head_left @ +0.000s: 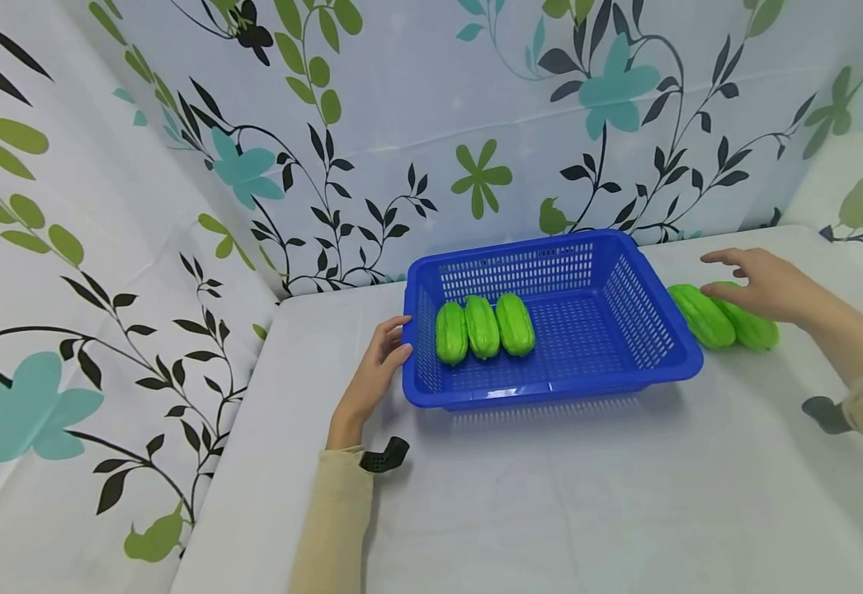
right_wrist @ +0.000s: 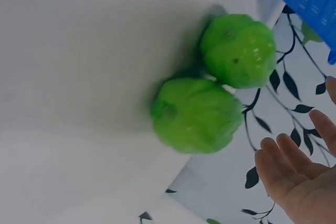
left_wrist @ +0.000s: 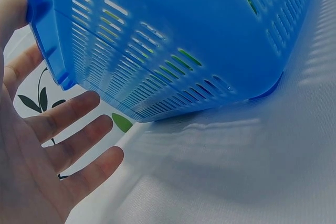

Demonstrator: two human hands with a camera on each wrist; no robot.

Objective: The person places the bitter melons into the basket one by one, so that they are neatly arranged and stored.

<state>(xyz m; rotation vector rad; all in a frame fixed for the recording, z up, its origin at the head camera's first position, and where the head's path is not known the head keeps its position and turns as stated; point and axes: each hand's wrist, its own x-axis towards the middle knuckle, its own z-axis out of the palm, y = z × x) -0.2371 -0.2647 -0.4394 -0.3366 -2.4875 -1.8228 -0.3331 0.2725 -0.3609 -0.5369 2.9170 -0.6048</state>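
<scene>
My left hand [head_left: 370, 375] is at the left end of a blue plastic basket [head_left: 550, 389], thumb and forefinger right at its rim. In the left wrist view the other fingers [left_wrist: 86, 135] of that hand are spread beside the slotted wall. Three bright green, ribbed, gourd-like vegetables [head_left: 482, 327] lie side by side in the basket's left half. Two more such vegetables [head_left: 706, 318] lie on the table right of it, also seen end-on in the right wrist view [right_wrist: 197, 116]. Over these hovers my right hand [head_left: 769, 280], fingers extended and nothing held.
A white cloth covers the table [head_left: 521, 495]. Behind it hangs a patterned curtain [head_left: 402, 148] with leaves and flowers, and similar cloth [head_left: 53, 289] runs along the left side. Dark devices sit on both wrists.
</scene>
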